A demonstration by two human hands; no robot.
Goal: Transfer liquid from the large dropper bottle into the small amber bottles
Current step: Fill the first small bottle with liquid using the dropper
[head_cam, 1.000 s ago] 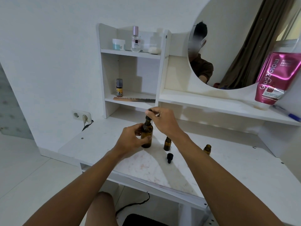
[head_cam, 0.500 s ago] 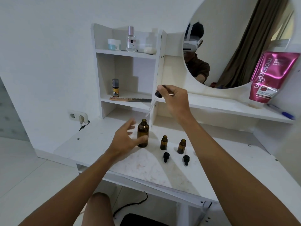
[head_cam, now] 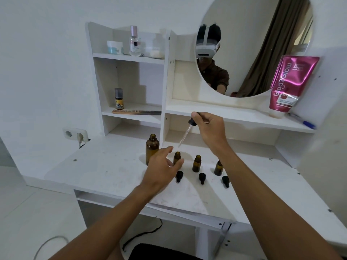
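Note:
The large amber bottle (head_cam: 152, 148) stands uncapped on the white desk (head_cam: 105, 171). Three small amber bottles stand in a row to its right: the first (head_cam: 177, 157), the second (head_cam: 197, 163) and the third (head_cam: 218, 167), partly behind my right forearm. A black dropper cap lies in front of each: (head_cam: 179, 176), (head_cam: 202, 178), (head_cam: 225, 181). My right hand (head_cam: 210, 128) pinches the large dropper (head_cam: 186, 131), its glass tip tilted down above the first small bottle. My left hand (head_cam: 163, 169) hovers with spread fingers just in front of the large bottle and the first small one.
A white shelf unit (head_cam: 129, 117) at the back holds a comb (head_cam: 137, 112), a small spray bottle (head_cam: 119, 99) and jars above. A round mirror (head_cam: 253, 45) and a pink tube (head_cam: 289, 85) stand on the right shelf. A wall socket (head_cam: 76, 135) sits at the left.
My right hand lifted the dropper out of the large bottle and carried it right, above the small bottles. My left hand let go of the large bottle and moved right.

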